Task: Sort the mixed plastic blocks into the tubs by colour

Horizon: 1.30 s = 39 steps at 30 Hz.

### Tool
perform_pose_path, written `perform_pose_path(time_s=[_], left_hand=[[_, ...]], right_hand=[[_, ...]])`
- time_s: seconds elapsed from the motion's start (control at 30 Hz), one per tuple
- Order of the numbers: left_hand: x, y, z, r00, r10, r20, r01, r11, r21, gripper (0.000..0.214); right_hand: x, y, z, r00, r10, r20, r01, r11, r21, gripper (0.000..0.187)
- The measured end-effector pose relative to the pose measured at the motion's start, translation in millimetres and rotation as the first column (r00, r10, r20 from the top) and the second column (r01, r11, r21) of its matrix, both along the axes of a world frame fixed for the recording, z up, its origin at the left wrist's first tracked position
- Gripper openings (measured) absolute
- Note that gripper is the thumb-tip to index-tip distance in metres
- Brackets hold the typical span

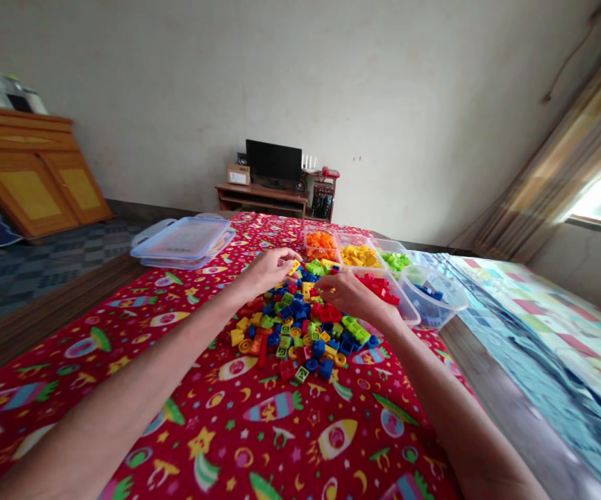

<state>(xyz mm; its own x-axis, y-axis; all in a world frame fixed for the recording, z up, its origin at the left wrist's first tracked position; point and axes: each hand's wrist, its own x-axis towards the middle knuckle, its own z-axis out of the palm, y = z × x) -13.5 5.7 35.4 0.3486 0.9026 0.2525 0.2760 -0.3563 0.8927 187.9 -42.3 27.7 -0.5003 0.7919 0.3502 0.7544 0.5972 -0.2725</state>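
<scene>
My left hand (272, 271) is above the far part of a heap of mixed toy building bricks (293, 312), its fingers closed on a yellow building brick (294, 267). My right hand (351, 292) hangs low over the right side of the heap, beside the box of red bricks. Its fingers are bent and slightly apart, and I see nothing between them. Blue, green, yellow, red and orange pieces lie loose below both hands. Part of the heap is hidden by my hands.
Clear plastic boxes hold orange bricks (321, 243), yellow bricks (361, 256), green bricks (395, 261) and red bricks (381, 288). A round tub (449, 300) has blue bricks. Stacked lids (180, 239) lie left on the red patterned cloth (274, 430). A monitor (273, 162) stands beyond.
</scene>
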Motion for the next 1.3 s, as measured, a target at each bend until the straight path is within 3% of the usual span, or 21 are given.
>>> perform_pose_path(time_s=[0.13, 0.23, 0.37, 0.47, 0.53, 0.63, 0.73, 0.87, 1.03, 1.3], left_hand=[[-2, -1, -2.0, 0.976, -0.027, 0.214, 0.069, 0.98, -0.187, 0.026], [-4, 1, -5.0, 0.983, -0.071, 0.17, 0.104, 0.976, -0.193, 0.035], [-6, 2, -7.3, 0.991, -0.132, 0.032, 0.135, 0.984, -0.118, 0.034], [-6, 2, -6.9, 0.994, -0.104, -0.029, 0.103, 0.993, -0.062, 0.03], [-8, 5, -7.0, 0.996, -0.068, -0.063, 0.067, 0.997, -0.029, 0.03], [-14, 17, -10.6, 0.977, 0.089, -0.194, -0.07, 0.992, 0.101, 0.032], [-22, 31, -19.1, 0.869, 0.297, -0.397, -0.189, 0.939, 0.289, 0.029], [-31, 46, -36.5, 0.767, 0.285, -0.575, -0.12, 0.944, 0.308, 0.021], [-33, 48, -57.5, 0.708, 0.334, -0.622, -0.069, 0.909, 0.41, 0.023], [-32, 45, -57.4, 0.694, 0.314, -0.648, -0.026, 0.911, 0.412, 0.013]], right_hand=[[1, 5, -9.8, 0.998, -0.07, 0.003, 0.069, 0.997, 0.024, 0.024], [1, 9, -16.3, 0.993, -0.108, 0.046, 0.106, 0.994, 0.038, 0.026], [-13, 15, -26.4, 0.997, -0.001, 0.079, -0.009, 0.992, 0.124, 0.035], [-26, 23, -35.3, 0.983, 0.107, 0.149, -0.127, 0.982, 0.138, 0.042], [-31, 28, -40.4, 0.98, 0.11, 0.165, -0.128, 0.986, 0.104, 0.043], [-31, 30, -44.3, 0.99, 0.025, 0.139, -0.034, 0.997, 0.064, 0.038], [-29, 28, -42.4, 0.993, -0.036, 0.115, 0.029, 0.998, 0.064, 0.029], [-28, 22, -34.6, 0.996, -0.066, 0.062, 0.058, 0.99, 0.125, 0.023], [-29, 14, -25.5, 0.995, -0.102, -0.008, 0.102, 0.982, 0.159, 0.021], [-27, 15, -27.0, 0.996, -0.093, -0.007, 0.093, 0.982, 0.164, 0.02]])
